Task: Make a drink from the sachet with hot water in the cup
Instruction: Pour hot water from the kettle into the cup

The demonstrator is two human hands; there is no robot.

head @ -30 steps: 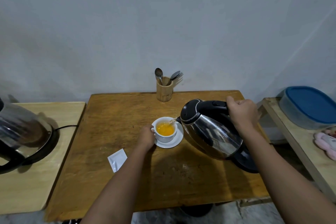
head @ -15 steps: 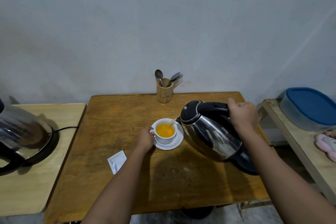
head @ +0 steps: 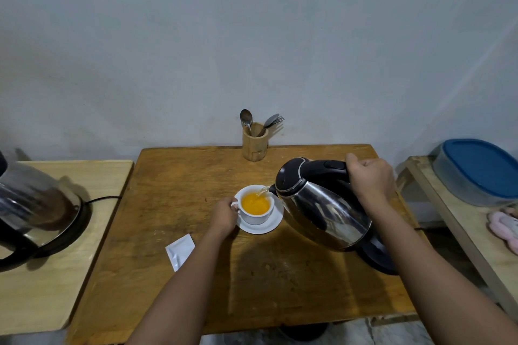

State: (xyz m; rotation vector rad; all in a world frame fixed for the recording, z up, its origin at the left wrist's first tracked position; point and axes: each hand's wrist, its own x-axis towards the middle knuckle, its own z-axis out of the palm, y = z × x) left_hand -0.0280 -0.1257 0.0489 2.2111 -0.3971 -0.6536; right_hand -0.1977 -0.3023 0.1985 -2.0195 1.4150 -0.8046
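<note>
Brown wooden surface (head: 182, 176) against grey wall. Right hand (head: 371, 180) wrapped tight on kettle (head: 322, 204) handle, kettle tilted, water stream running into cup (head: 255, 204) of orange liquid on saucer (head: 260, 225). Left hand (head: 225, 216) fingers (head: 234, 202) pinch cup handle. Opened white sachet (head: 180, 251) lies flat near left forearm.

The brown wooden table (head: 173, 204) stands against the wall, its top worn and stained. On it sit a white saucer (head: 263, 228) near the middle, a bamboo cutlery holder (head: 254, 145) at the far edge, a torn white sachet (head: 179, 251) lying flat toward the near left, and a black kettle base (head: 377, 256) at the right. A paler wooden table (head: 56, 283) just to the left bears a second kettle (head: 30, 210) on its base, while a bench (head: 459, 235) on the right carries a blue-lidded container (head: 479, 169)
</note>
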